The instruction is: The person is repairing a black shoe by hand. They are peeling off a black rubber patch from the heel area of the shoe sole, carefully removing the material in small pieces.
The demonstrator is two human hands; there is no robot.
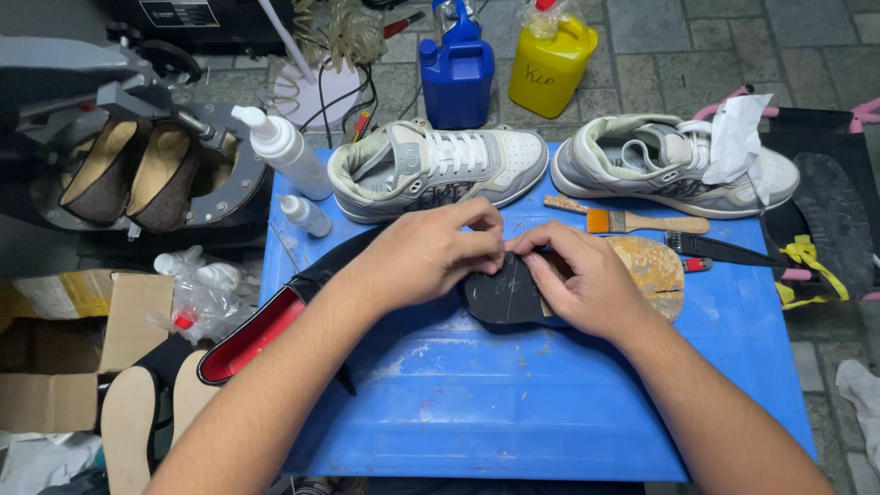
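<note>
We've got both hands down on a black sole piece (500,295) lying flat on the blue table (513,403), approx. mid-table, just in front of the two sneakers. The left hand (426,259) sits on the piece's left end, fingers curled together and pressing along its top edge; the right hand (577,284) covers the right end, fingertips pinched against the same edge. So both hands are closed down on the piece, thumbs and forefingers almost meeting at the top edge, w/ only a small gap between them.

Key relation: the sole piece's long axis runs left–right across the table, roughly parallel to the table's front edge, and it lies directly under and between the hands. Neither hand is clearly nearer; each holds one end. A faint scored line crosses its dark face, running from near the fingertips toward us.

Under the right hand, a tan worn insole (655,275) pokes out to the right, touching or overlapping the black piece – can't tell which lies on top. Left of the left forearm, a black shoe w/ a red lining (252,335) lies slantwise, partly off the table edge.

Behind the hands: the left sneaker (440,170) and right sneaker (669,165) side by side, a brush (623,221) just beyond the right hand, and two white bottles (284,151) at the table's back-left.
</note>
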